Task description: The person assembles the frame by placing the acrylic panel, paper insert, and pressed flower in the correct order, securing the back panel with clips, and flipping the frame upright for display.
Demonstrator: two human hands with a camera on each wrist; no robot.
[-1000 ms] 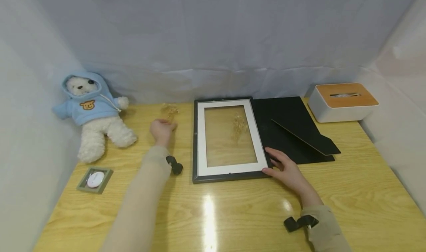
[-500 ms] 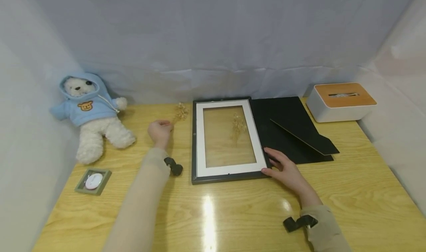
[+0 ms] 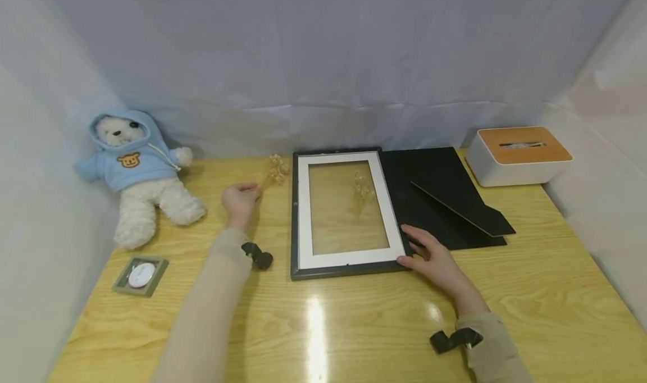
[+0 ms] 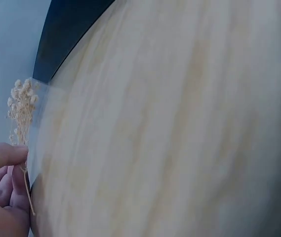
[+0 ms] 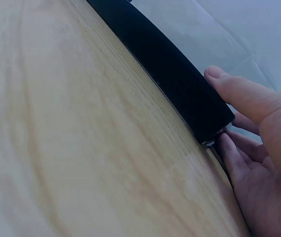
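Dried flower sprig [image 3: 277, 168] in our left hand [image 3: 240, 202] points up and rightward from the fingertips, its heads just beside the far part of the left edge of the picture frame [image 3: 295, 220], with what looks like a sliver of table between. We pinch it low, thumb against fingers with no visible slack; the left wrist view shows the stem's tail running out below the thumb. So the sprig's long axis leans toward the frame, while the frame's own long axis runs away from us. Our left hand is nearer the frame's left side; our right hand [image 3: 429, 258] is at its near right corner, thumb on the rim and fingers bent round the side, holding it. Relative to the left grip, the blooms lie beyond and to the right, and farther right we see a second sprig [image 3: 362, 189] within the window of the white mat [image 3: 305, 214].
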